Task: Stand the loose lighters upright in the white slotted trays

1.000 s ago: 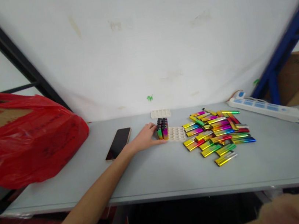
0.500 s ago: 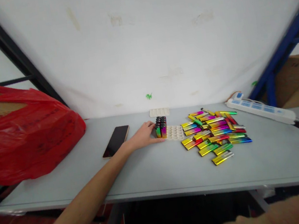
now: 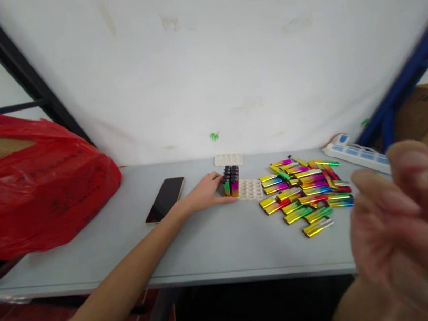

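Several lighters (image 3: 230,181) with black tops stand upright in two rows at the left end of a white tray (image 3: 250,189) with round hollows. Thumb and fingers of my left hand (image 3: 208,191) are spread around the left side of these lighters and the tray's edge. Large and blurred at the lower right, my right hand (image 3: 414,222) is raised close to the camera with its fingers curled together; whatever it may hold is hidden. Many shiny lighters (image 3: 306,190) in yellow, green, red, blue and purple lie in a loose pile right of the tray.
A black phone (image 3: 166,199) lies left of my left hand. The red plastic bag (image 3: 39,190) fills the table's left end. Near the wall is another white tray (image 3: 229,159). A white power strip (image 3: 356,155) lies at the back right, partly behind my right hand.
My right hand has risen from the bottom edge into the lower right, with curled fingers now showing. My left hand stays beside the upright lighters. The view has shifted slightly.
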Available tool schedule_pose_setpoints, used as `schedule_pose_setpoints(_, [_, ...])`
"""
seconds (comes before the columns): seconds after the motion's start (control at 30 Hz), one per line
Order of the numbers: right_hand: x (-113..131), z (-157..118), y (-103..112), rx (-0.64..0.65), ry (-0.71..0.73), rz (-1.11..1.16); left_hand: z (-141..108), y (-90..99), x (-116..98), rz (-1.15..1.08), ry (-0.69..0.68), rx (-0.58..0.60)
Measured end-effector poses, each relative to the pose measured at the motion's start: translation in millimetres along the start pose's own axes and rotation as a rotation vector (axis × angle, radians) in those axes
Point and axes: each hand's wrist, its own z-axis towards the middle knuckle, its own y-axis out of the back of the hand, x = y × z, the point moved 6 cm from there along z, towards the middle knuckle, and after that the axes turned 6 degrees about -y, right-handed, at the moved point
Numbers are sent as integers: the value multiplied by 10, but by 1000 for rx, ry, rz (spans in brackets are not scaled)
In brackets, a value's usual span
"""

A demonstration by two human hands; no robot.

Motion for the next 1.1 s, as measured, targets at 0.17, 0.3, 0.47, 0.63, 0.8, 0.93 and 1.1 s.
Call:
schedule_pose_setpoints(0.17, [-1092,738,57,-194,-245,86,-11,6,-27,-5,-14,-4])
schedule_pose_setpoints(0.3, [-1885,1076,-161,145,-363,-194,-13,5,-33,-2,-2,6])
schedule_pose_setpoints(0.47, [-2580,1206,-522,600,-277,-839,-17,22,-56,-13,-18,1])
schedule_pose_setpoints(0.63, [-2843,1092,-597,873,-266,-1081,-16,14,-36,-28,-4,1])
schedule_pose_setpoints(0.8, [-2876,946,-554,936,-205,-1125,-5,8,-13,-38,4,1])
schedule_pose_setpoints(0.93, [-2974,815,-549,979,-318,-1183,-8,19,-28,-37,5,6])
schedule_pose_setpoints(1.1, [-2840,905,-581,799,-327,-885,-13,32,-49,-35,-3,-6])
